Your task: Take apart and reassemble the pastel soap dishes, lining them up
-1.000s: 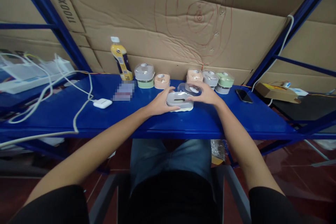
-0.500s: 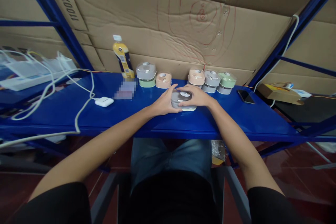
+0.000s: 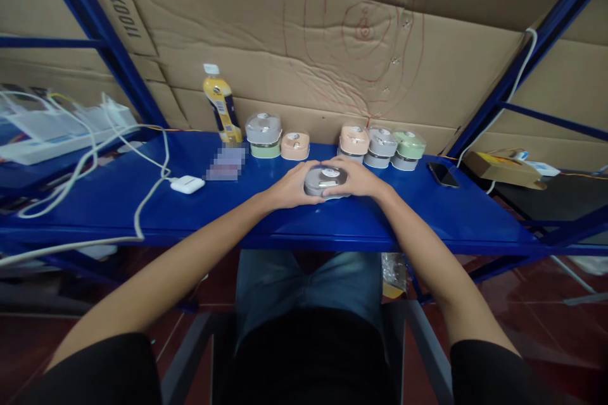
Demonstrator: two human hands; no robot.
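Both forearms come up from the bottom corners of the frame, the left one [image 3: 187, 252] from lower left and the right one [image 3: 422, 247] from lower right, angling in so the hands meet around the center. The left hand [image 3: 291, 188] is cupped around the near-left side of a grey container [image 3: 314, 185] with a clear lid and round white sticker; its thumb runs along the bottom front. The right hand [image 3: 358, 177] arches over from the other side, thumb across the front and fingers around the back. So the fingers of both hands are gripping that container, and they hide part of it. It's sitting on the table mid-frame.

Behind the hands there's a row: yellow bottle [image 3: 222, 107], grey-on-green stack [image 3: 263, 128], single peach container [image 3: 295, 147], then right of center a peach-topped stack [image 3: 354, 139], a grey stack [image 3: 380, 145] and a green-topped stack [image 3: 408, 147]. Phone [image 3: 443, 174] lies further right. Left of the hands: a small white case [image 3: 187, 185] on a cable and a pixelated patch I can't make out.

Table [image 3: 475, 221] is glossy blue. Cardboard wall [image 3: 237, 31] up top has red rings drawn on it, and the floor [image 3: 527, 307] is reddish tile.
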